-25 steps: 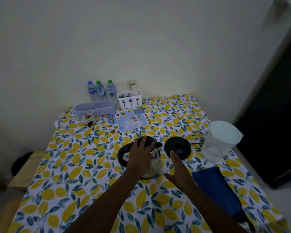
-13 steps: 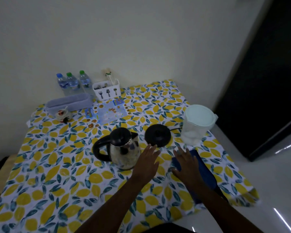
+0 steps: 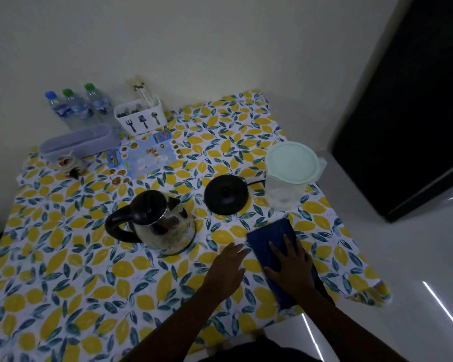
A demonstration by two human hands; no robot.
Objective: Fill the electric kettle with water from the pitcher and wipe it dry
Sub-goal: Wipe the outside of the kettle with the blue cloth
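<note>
A: Kettle (image 3: 165, 226) body: glossy mirror metal, matt black plastic lid and handle. Pitcher (image 3: 288, 178)?
B: Translucent plastic, smooth. Cloth (image 3: 272, 239): blue, matt fabric. Counter (image 3: 63, 257) cover: printed, smooth. Floor (image 3: 416, 270): glossy.

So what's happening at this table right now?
A person is getting ready to fill an electric kettle. It stands off its black base, untouched, lid shut. The pitcher sits lidded beyond the base. The right hand lies flat on a folded blue cloth; the left hand rests open on the tablecloth beside it.
</note>
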